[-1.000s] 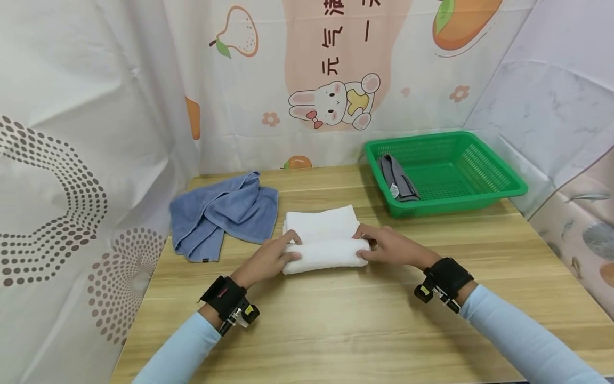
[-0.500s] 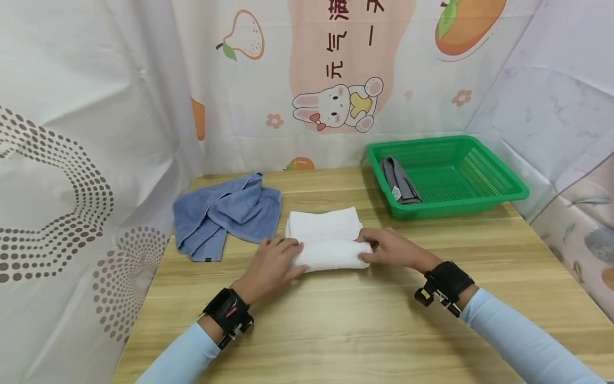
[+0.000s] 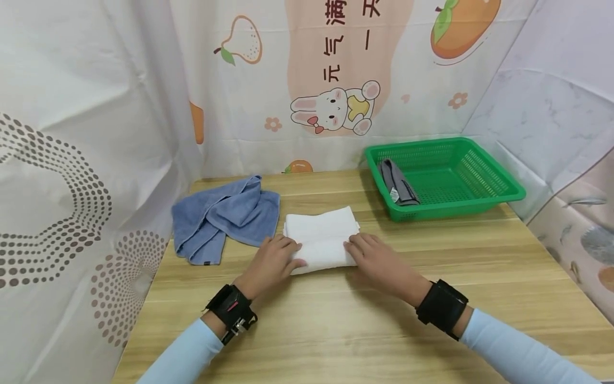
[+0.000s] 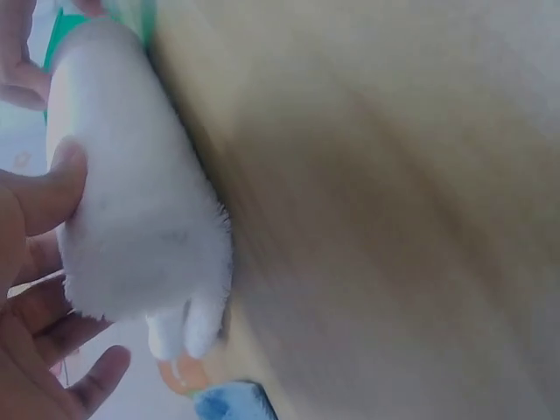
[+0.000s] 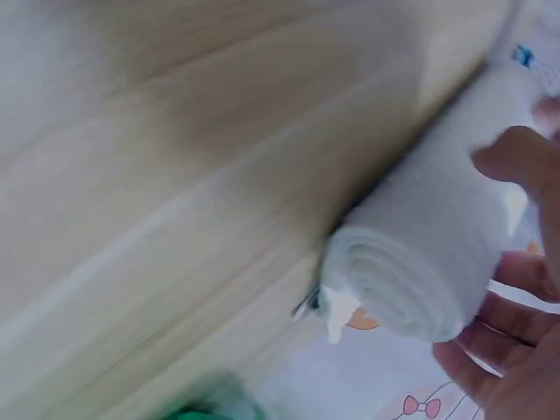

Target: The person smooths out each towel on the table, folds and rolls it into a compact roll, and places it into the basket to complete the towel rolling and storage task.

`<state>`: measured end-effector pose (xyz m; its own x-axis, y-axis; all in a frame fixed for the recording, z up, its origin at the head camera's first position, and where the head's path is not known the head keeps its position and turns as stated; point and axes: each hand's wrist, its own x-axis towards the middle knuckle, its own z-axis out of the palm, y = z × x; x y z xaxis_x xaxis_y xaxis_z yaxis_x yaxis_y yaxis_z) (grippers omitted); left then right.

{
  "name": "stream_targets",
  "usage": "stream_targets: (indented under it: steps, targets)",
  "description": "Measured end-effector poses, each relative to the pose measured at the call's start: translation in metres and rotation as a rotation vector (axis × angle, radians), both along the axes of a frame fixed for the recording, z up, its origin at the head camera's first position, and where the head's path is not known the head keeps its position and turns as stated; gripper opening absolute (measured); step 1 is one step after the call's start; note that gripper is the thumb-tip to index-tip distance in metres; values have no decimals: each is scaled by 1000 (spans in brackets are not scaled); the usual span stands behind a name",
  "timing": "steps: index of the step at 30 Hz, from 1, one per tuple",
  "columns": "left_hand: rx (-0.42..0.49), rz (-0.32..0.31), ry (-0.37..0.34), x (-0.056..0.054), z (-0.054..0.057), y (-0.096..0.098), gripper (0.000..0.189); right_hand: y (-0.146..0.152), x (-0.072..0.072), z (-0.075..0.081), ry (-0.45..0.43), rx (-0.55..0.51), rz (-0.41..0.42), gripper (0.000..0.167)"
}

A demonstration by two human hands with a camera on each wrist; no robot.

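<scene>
On the table lies a white towel (image 3: 320,226), its near part wound into a thick roll and its far part lying flat. Over the roll's left end, my left hand (image 3: 269,265) holds it with bent fingers on top and the thumb on the near side. My right hand (image 3: 384,271) holds the right part the same way; its thumb is hidden in the head view. In the right wrist view, the right thumb (image 5: 516,162) lies on the near face of the white roll (image 5: 429,219), whose spiral end shows. The left wrist view shows the left thumb (image 4: 57,188) against the roll.
A rumpled blue towel (image 3: 230,213) lies at the table's back left. The green basket (image 3: 446,208) stands at the back right, with a folded grey towel (image 3: 397,181) inside along its left wall. Printed curtains (image 3: 336,152) hang behind the table and at both sides.
Both hands have left the roll's ends and moved inward onto its top and near side, the left first, then the right. The flat part still lies behind the roll.
</scene>
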<state>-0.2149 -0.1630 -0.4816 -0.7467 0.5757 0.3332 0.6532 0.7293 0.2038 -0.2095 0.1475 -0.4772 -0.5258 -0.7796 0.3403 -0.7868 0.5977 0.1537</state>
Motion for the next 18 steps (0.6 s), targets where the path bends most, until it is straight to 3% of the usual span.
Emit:
stream_targets:
  steps: [5,9,13,16,18]
  targets:
    - [-8,-33,144,3,-7,1,41,1,-1,-9,48,93,2,51]
    - [-41,-57,238,4,-6,1,35,0,-7,-10,79,68,20,52]
    - [-129,-65,244,6,-2,0,53,1,-14,-10,86,14,27,57]
    - [-192,-63,217,5,-1,0,72,3,-19,-12,50,-19,22,60]
    - [-188,-63,185,3,-1,0,74,4,-24,-12,6,-44,22,59]
